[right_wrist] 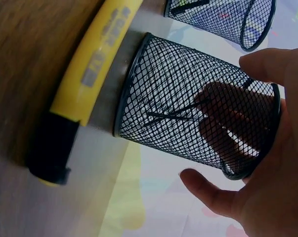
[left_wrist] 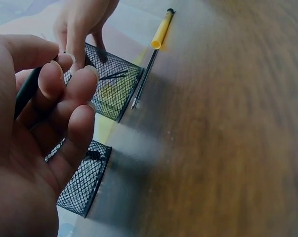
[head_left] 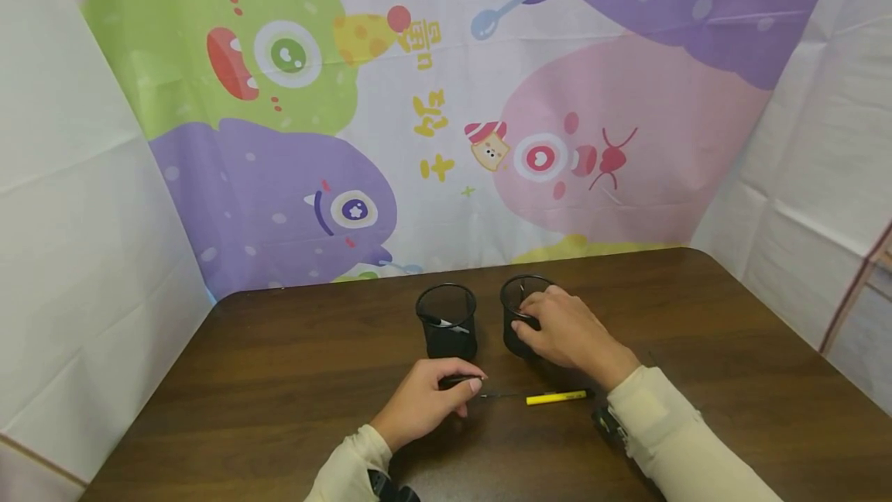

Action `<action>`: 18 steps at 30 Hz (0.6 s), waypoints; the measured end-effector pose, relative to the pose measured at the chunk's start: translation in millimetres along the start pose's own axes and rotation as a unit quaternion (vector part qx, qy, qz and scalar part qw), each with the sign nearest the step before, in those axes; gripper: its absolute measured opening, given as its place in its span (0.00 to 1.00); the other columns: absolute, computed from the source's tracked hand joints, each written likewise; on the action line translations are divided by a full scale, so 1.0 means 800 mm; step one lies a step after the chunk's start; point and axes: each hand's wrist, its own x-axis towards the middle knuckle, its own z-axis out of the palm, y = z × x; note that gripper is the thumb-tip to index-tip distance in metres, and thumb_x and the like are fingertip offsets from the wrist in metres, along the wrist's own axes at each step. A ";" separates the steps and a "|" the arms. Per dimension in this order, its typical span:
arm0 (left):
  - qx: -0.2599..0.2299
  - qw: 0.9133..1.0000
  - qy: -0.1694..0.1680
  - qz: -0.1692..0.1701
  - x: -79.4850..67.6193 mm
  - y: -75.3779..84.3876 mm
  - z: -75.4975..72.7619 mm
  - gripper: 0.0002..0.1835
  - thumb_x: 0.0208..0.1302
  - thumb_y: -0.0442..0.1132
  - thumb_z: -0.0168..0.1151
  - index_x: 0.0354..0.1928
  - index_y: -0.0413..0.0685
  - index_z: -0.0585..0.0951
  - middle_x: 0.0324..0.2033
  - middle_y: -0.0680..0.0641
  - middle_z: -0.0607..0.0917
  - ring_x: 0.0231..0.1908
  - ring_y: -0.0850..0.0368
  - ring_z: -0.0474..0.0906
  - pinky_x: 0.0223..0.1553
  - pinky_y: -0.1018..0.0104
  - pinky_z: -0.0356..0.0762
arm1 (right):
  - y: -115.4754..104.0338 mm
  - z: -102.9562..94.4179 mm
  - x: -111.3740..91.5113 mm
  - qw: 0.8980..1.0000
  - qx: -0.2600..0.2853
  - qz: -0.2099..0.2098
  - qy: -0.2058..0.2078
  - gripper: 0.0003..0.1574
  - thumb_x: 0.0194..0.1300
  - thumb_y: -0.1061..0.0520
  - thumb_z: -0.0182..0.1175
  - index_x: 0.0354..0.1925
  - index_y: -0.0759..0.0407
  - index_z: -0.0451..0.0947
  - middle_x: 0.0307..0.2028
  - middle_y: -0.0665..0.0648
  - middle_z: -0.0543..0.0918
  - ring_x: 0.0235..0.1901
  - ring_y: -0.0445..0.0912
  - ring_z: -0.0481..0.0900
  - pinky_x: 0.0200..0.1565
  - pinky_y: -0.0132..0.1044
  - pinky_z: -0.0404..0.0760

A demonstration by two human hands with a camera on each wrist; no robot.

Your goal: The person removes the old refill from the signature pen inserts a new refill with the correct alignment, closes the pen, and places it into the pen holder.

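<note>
My left hand pinches a slim black pen-like stick between thumb and fingers, low over the table in front of the cups. My right hand is at the right black mesh pen cup, with several fingers reaching down inside it. Its thumb and little finger stay outside the wall. Through the mesh, thin dark sticks show at the fingertips. On the table lie a yellow pen barrel, hollow at one end, and a thin dark refill in line with that end.
Beside the right cup stands another black mesh cup, holding a black-and-white pen. The brown wooden table meets a cartoon-printed cloth at its back edge, with white cloth at both sides.
</note>
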 end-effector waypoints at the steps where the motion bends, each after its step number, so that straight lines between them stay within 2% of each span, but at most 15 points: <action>1: -0.001 1.000 -0.001 0.000 0.000 0.001 0.000 0.10 0.71 0.36 0.62 0.48 0.40 0.86 0.28 0.36 0.85 0.23 0.48 0.82 0.27 0.70 0.75 | 0.000 0.000 0.000 1.000 -0.004 0.002 0.000 0.22 0.69 0.46 0.61 0.48 0.61 0.87 0.51 0.56 0.85 0.51 0.54 0.78 0.51 0.55 0.77; 7: -0.004 1.000 -0.001 0.000 0.000 0.001 -0.001 0.09 0.71 0.36 0.62 0.47 0.40 0.86 0.27 0.36 0.84 0.23 0.52 0.82 0.26 0.71 0.75 | -0.001 0.003 0.000 1.000 -0.010 0.005 0.003 0.22 0.69 0.45 0.61 0.48 0.60 0.87 0.52 0.55 0.84 0.53 0.54 0.78 0.49 0.58 0.75; 18: 0.000 1.000 -0.001 0.002 0.000 0.002 -0.001 0.09 0.71 0.35 0.62 0.47 0.41 0.86 0.27 0.36 0.85 0.23 0.49 0.82 0.26 0.71 0.74 | 0.001 0.004 -0.001 1.000 -0.006 -0.005 0.020 0.21 0.69 0.44 0.62 0.46 0.58 0.87 0.52 0.54 0.84 0.54 0.54 0.77 0.52 0.59 0.72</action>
